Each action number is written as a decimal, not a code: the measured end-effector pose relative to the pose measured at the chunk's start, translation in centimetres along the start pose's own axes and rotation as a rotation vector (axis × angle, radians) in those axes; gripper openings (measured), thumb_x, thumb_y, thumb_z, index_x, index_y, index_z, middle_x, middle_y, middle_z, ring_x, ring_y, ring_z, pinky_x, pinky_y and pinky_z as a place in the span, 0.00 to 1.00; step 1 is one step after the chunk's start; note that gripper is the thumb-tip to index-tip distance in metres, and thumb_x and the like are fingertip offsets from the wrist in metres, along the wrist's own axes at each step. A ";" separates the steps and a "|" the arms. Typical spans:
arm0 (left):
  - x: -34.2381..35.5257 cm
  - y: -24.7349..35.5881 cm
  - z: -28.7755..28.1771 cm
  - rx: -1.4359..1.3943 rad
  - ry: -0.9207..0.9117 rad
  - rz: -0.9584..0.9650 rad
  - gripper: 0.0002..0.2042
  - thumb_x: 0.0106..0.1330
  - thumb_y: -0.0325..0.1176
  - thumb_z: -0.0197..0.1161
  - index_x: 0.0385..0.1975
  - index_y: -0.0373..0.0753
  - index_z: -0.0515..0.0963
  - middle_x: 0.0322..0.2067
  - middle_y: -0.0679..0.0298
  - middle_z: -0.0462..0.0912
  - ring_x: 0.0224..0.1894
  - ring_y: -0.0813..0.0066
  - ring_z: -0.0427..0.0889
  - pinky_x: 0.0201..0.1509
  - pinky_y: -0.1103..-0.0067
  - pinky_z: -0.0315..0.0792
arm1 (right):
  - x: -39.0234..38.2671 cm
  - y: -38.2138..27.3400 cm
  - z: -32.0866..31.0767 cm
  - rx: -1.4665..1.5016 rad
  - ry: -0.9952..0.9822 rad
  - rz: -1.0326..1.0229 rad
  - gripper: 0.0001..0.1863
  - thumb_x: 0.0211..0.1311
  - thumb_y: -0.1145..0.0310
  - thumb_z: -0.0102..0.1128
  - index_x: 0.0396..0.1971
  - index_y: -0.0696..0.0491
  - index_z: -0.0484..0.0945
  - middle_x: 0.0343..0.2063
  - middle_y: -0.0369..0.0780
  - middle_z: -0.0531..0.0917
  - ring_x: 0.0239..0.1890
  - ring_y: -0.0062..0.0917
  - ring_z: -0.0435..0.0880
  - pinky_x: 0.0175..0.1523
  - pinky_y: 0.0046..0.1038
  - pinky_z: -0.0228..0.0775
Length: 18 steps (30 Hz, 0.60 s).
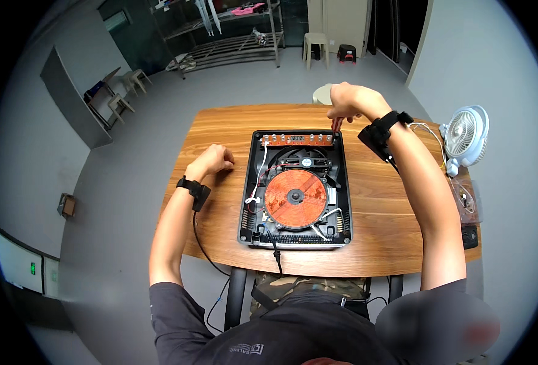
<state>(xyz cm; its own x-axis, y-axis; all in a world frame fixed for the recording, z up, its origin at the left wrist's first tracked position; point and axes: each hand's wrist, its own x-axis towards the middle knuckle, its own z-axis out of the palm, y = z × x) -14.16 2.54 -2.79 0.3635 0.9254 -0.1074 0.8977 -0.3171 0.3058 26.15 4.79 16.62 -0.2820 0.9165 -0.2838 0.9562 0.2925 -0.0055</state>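
An opened induction cooker [247,207] lies on the wooden table [390,231], its black housing bare. Inside it are a round copper coil [295,198], a black fan [306,162] and a narrow brown circuit board [297,140] along the far edge. My right hand [349,100] hovers over the cooker's far right corner, fingers pinched on a small red tool [337,125] that points down at the board's right end. My left hand [213,160] rests on the table left of the cooker, curled into a loose fist with nothing in it. Both wrists wear black bands.
A white desk fan [466,137] stands at the table's right edge, with a clear plastic box [466,201] and a black item [470,237] in front of it. The cooker's black cord [277,258] hangs over the near edge. A round stool [322,92] stands behind the table.
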 end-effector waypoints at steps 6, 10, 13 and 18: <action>0.4 1.5 1.3 -0.016 0.011 0.000 0.12 0.56 0.33 0.75 0.37 0.36 0.87 0.35 0.52 0.89 0.40 0.55 0.87 0.47 0.68 0.80 | 0.1 0.4 0.0 0.026 0.000 0.038 0.16 0.61 0.59 0.63 0.33 0.59 0.88 0.28 0.45 0.89 0.28 0.32 0.88 0.34 0.32 0.82; 0.8 1.9 1.9 0.054 0.039 0.031 0.11 0.55 0.33 0.75 0.35 0.36 0.88 0.34 0.52 0.88 0.39 0.54 0.87 0.45 0.67 0.80 | 0.4 0.4 0.3 0.014 0.016 0.031 0.16 0.61 0.61 0.62 0.33 0.60 0.87 0.29 0.46 0.89 0.30 0.32 0.89 0.34 0.32 0.83; 1.1 1.7 2.7 0.036 0.101 0.047 0.09 0.54 0.33 0.75 0.32 0.36 0.88 0.32 0.52 0.88 0.36 0.54 0.87 0.44 0.67 0.80 | 0.8 0.5 0.6 0.015 0.029 0.019 0.15 0.60 0.62 0.61 0.34 0.59 0.86 0.29 0.45 0.89 0.31 0.31 0.90 0.35 0.32 0.83; 1.1 2.3 3.2 0.075 0.129 0.034 0.06 0.55 0.32 0.73 0.28 0.37 0.87 0.28 0.51 0.87 0.35 0.51 0.86 0.42 0.65 0.80 | 1.1 0.2 0.9 0.025 0.018 0.032 0.13 0.58 0.65 0.62 0.33 0.61 0.86 0.30 0.45 0.89 0.31 0.31 0.91 0.36 0.32 0.84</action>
<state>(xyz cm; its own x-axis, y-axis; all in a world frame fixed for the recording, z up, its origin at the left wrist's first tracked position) -10.96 2.16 -5.24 0.3635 0.9313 0.0253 0.9032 -0.3589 0.2356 26.13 5.60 15.46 -0.2520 0.9302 -0.2670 0.9665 0.2559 -0.0208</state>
